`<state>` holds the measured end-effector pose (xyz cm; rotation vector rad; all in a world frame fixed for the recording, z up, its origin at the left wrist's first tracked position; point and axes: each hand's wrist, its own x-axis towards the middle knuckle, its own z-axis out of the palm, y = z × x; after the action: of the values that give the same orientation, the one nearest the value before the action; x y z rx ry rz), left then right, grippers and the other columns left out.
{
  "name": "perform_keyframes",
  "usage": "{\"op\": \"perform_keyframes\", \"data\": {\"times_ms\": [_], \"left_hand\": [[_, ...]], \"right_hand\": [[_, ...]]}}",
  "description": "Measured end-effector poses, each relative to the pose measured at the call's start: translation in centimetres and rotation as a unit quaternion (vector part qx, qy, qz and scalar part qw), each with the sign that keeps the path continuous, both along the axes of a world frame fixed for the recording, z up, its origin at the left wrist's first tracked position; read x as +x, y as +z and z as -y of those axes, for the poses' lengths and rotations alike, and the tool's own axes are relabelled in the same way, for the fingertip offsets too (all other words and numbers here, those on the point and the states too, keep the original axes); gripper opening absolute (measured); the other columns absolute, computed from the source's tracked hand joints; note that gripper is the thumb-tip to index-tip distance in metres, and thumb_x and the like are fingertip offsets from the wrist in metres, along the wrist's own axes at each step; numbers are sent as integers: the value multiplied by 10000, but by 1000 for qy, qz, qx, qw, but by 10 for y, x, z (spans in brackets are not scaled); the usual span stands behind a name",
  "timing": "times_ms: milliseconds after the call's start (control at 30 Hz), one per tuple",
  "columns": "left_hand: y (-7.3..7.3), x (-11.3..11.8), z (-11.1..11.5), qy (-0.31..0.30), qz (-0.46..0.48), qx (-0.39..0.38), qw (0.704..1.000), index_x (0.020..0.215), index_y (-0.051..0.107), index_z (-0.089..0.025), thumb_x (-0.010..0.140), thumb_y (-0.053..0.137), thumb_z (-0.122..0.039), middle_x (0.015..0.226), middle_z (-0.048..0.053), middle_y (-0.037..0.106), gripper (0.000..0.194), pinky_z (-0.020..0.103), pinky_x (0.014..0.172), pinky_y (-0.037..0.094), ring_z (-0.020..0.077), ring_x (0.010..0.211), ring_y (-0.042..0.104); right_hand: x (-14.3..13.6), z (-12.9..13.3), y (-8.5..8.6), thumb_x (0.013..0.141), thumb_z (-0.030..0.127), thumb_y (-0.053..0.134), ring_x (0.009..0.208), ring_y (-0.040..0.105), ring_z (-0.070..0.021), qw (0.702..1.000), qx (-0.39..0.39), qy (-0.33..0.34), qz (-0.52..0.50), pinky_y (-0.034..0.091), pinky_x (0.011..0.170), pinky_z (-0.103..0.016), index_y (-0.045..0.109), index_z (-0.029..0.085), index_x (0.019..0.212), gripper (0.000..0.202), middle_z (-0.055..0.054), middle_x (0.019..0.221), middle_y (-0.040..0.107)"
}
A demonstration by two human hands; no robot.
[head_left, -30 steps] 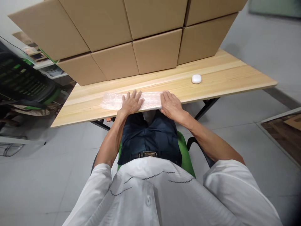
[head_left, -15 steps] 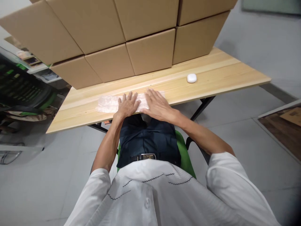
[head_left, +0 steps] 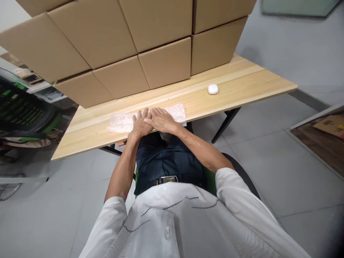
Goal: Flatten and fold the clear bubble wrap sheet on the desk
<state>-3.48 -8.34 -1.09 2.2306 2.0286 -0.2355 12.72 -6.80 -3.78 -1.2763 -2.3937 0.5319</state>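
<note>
A strip of clear, pinkish bubble wrap (head_left: 121, 122) lies flat along the front edge of the wooden table (head_left: 249, 80). Across its middle rests my left hand (head_left: 141, 124), palm down with the fingers spread. My right hand (head_left: 160, 120) also lies flat on the wrap, right beside the left, and its thumb overlaps the back of my left hand. Neither hand grips anything. Parts of the wrap are hidden under both palms, while its two ends show on either side.
Stacked cardboard boxes (head_left: 165, 64) form a wall along the back of the table. A small white rounded case (head_left: 213, 89) sits on the tabletop to the right. Black table legs (head_left: 226, 124) stand below, and a dark green-black chair (head_left: 21, 107) is at the left.
My right hand has slid left along the bubble wrap until it meets my left hand, uncovering the wrap's right end. My left hand stays on the wrap. The view has shifted slightly.
</note>
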Motion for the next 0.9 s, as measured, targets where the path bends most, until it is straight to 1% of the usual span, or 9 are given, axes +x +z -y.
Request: {"op": "perform_keyframes", "data": {"times_ms": [133,267,367,433,633,800,900], "left_hand": [[1,3,0,11,12,3,1000,2091,238,-259,1281,288,-565,2189,130,108,867,839,1609,161,526,2036,101],[0,3,-1,17,12,7,1000,2091,240,-268,1288,246,-583,2191,107,122,863,814,1615,177,517,2036,117],[-1,1,-2,10,5,10,1000,2090,249,-279,1295,236,-588,2189,108,131,852,811,1612,199,503,2037,137],[-2,0,-2,6,4,14,1000,2087,262,-281,1299,241,-593,2187,113,142,849,818,1609,204,502,2036,152],[-3,1,-1,0,14,28,1000,2078,303,-289,1299,281,-605,2182,115,183,840,822,1600,229,503,2029,195],[-5,0,-2,1,32,29,999,2072,326,-316,1302,322,-626,2180,113,193,831,839,1594,213,513,2025,200],[-4,0,-2,1,30,27,999,2076,314,-300,1302,318,-606,2180,118,186,831,842,1595,207,513,2028,188]], "right_hand": [[6,1,0,1342,691,327,1975,360,-430,1000,6,-11,12,237,1629,-594,433,-127,1939,1018,-358,2025,424],[10,4,-1,1348,595,390,1973,364,-430,999,11,-22,33,257,1622,-597,440,-125,1935,931,-368,2024,419],[15,3,-7,1332,562,476,1967,372,-450,999,31,-28,34,280,1612,-619,477,-117,1918,897,-379,2015,428],[20,2,-12,1326,546,501,1966,371,-455,998,40,-29,38,284,1611,-631,496,-113,1909,879,-379,2017,424],[44,0,-17,1320,483,477,1970,367,-444,996,40,-34,66,266,1620,-642,480,-118,1915,845,-365,2030,412],[65,2,-19,1326,547,377,1959,390,-454,997,52,-23,52,289,1613,-667,505,-106,1903,881,-357,2021,435],[74,4,-17,1324,551,341,1953,399,-464,997,52,-24,54,297,1613,-671,504,-126,1893,899,-369,2010,442]]}}
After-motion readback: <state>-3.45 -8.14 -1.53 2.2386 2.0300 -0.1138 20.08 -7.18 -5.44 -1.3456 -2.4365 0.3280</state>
